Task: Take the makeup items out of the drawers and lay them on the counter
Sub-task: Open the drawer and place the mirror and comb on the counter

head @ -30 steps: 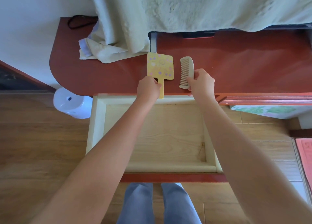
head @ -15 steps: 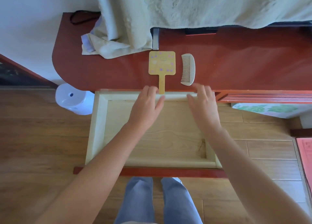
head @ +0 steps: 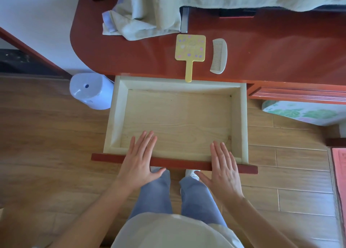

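A yellow hand mirror [head: 190, 49] with pastel dots lies on the red counter [head: 131, 56], its handle reaching over the counter's front edge. A pale wooden comb [head: 219, 56] lies just right of it. Below them a light wooden drawer [head: 238, 120] is pulled fully out and holds nothing. My left hand [head: 139, 163] and my right hand [head: 224, 168] are flat with straight fingers over the drawer's red front panel [head: 177, 162], the fingertips reaching past it over the drawer floor. Neither hand holds anything.
A pale green towel [head: 149, 17] hangs over the back of the counter and bunches up at its left. A white bin [head: 89, 90] stands on the wood floor left of the drawer. A leaf-patterned object [head: 299, 112] sits under the counter at right.
Both hands let go of the mirror and comb on the counter, then drew back across the drawer to its front panel. The view shifted down and back.
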The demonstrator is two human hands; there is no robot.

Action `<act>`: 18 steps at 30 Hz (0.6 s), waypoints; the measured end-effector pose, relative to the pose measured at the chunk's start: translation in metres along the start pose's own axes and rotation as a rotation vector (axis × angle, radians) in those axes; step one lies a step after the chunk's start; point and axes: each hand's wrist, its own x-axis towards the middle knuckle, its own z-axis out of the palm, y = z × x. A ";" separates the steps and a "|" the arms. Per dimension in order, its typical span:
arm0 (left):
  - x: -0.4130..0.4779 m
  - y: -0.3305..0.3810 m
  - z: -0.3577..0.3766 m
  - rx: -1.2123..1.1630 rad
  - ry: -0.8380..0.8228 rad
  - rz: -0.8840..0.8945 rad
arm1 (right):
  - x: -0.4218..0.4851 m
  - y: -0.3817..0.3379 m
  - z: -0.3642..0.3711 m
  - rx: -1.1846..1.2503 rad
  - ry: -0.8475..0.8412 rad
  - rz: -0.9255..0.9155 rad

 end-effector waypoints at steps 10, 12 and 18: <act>0.034 -0.003 -0.004 0.013 0.064 -0.081 | 0.038 0.006 -0.004 0.057 0.128 0.073; 0.050 -0.009 -0.008 0.014 0.064 -0.082 | 0.055 0.008 -0.008 0.088 0.156 0.079; 0.107 -0.025 -0.026 0.062 0.074 -0.072 | 0.112 0.014 -0.021 0.141 0.180 0.120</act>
